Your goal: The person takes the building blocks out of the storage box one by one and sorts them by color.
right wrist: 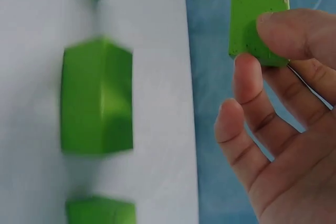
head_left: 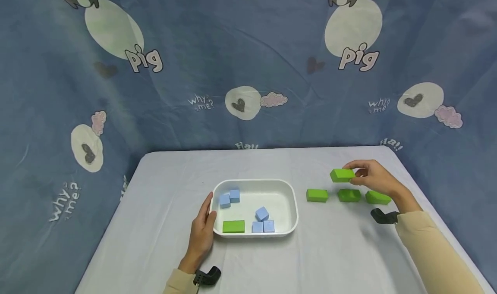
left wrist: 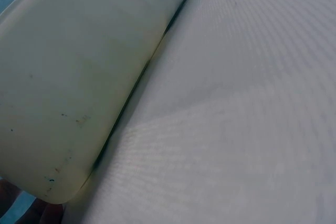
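Nearest the right-wrist camera, the right hand (right wrist: 302, 153) is pinching a green block (right wrist: 257, 17) by one end, the thumb lying across its face and some fingers disappearing behind it; the top edge of that view is cutting off the block's other end. In the head view, this block is hovering above the surface (head_left: 264, 268), its long axis running left to right, its free end pointing left. On its near side, three green blocks (head_left: 349, 195) are lying in a row; the right-wrist view is blurring them and cutting off two. Farther left, the left hand (head_left: 202, 233) is resting nearly straight fingers along the wall of a white tray (head_left: 250, 195), which is mostly hiding that hand in the left-wrist view. Inside, five blue cubes (head_left: 262, 214) and another green block (head_left: 234, 226) are sitting, the latter lying lengthwise left to right.
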